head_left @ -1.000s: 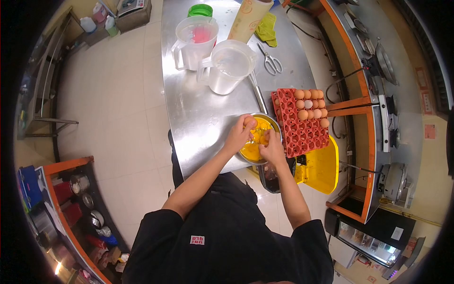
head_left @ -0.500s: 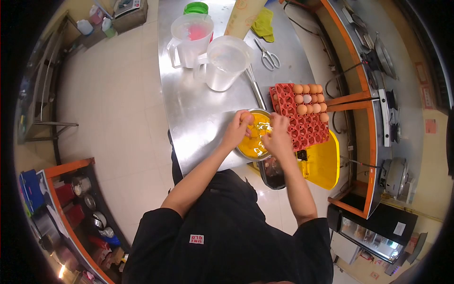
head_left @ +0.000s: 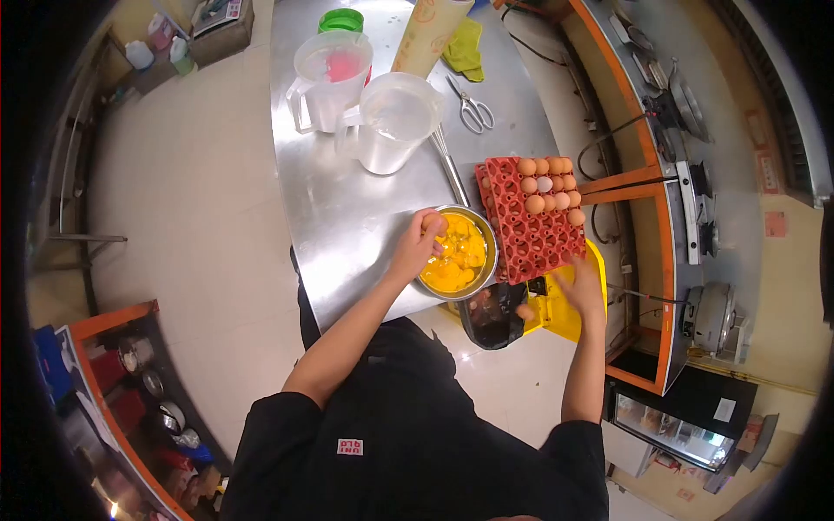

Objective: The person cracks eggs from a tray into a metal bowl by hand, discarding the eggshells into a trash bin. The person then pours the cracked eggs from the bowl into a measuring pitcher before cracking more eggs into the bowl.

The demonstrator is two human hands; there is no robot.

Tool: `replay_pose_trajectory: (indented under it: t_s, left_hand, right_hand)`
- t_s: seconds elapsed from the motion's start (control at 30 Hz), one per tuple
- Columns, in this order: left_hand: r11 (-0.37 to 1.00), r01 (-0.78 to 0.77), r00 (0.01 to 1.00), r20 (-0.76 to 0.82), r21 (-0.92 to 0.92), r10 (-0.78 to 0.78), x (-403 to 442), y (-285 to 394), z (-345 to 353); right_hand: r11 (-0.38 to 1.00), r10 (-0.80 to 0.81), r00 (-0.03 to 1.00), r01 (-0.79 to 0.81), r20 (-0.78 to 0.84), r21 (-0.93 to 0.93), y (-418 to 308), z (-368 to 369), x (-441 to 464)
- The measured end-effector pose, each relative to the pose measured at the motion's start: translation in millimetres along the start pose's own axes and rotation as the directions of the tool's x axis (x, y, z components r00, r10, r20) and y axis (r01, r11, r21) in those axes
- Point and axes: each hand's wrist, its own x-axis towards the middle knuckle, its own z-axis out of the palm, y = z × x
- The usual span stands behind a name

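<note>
My left hand [head_left: 420, 242] is wrapped round a brown egg [head_left: 435, 225] at the left rim of a metal bowl [head_left: 493, 260]. Several yolks [head_left: 459, 252] and clear egg white fill the bowl. Out to the right, my right hand [head_left: 580, 285], slightly blurred, has its fingers apart and holds nothing, near the lower right corner of the red egg tray [head_left: 532, 239]. A brown shell piece [head_left: 525, 312] is in the air beside the black-lined bin [head_left: 493, 326]. Whole eggs sit in the upper part of the tray; its lower cups are bare.
Two clear plastic jugs [head_left: 395, 122] stand on the steel table [head_left: 313, 217], by a whisk [head_left: 452, 178], scissors [head_left: 472, 111], a green cloth [head_left: 465, 50] and a large roll [head_left: 430, 39]. A yellow container [head_left: 592, 260] is below the table, right of the bin.
My right hand has left the bowl and moved right, opening and letting go of the shell. My left hand stays at the bowl's left rim with the egg. The whole view has shifted slightly.
</note>
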Motion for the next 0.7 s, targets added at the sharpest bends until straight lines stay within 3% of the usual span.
replay_pose_trajectory:
  t_s: [0.03, 0.17, 0.27, 0.4, 0.5, 0.6, 0.7]
  left_hand:
    - [1.0, -0.01, 1.0, 0.006, -0.002, 0.01, -1, -2, -1]
    - [1.0, -0.006, 1.0, 0.015, -0.02, 0.006, 0, -4, -1]
    - [1.0, -0.006, 1.0, 0.01, -0.012, 0.006, -4, 1, -4]
    - [1.0, -0.025, 1.0, 0.009, -0.001, 0.025, -4, 0, -4]
    - [0.999, -0.036, 0.999, -0.001, 0.006, 0.036, -3, 3, -2]
    - [1.0, -0.018, 1.0, 0.013, -0.004, 0.018, -2, 7, -1]
    - [1.0, -0.018, 1.0, 0.013, 0.012, 0.017, 2, 6, -2]
  right_hand:
    - [0.997, 0.033, 0.99, -0.024, -0.135, 0.071, 9, 6, 31]
    - [0.999, 0.04, 0.94, -0.032, -0.338, 0.027, -23, 7, 128]
    - [0.991, 0.122, 0.963, -0.104, -0.241, 0.083, -35, 16, 170]
    - [0.974, 0.218, 0.933, -0.227, -0.285, 0.003, -33, 36, 187]
    - [0.977, 0.209, 0.936, -0.215, -0.285, 0.008, -31, 40, 187]
    - [0.957, 0.29, 0.887, -0.266, -0.361, 0.115, -28, 43, 184]
    - [0.849, 0.398, 0.811, -0.147, -0.43, 0.508, -28, 13, 166]
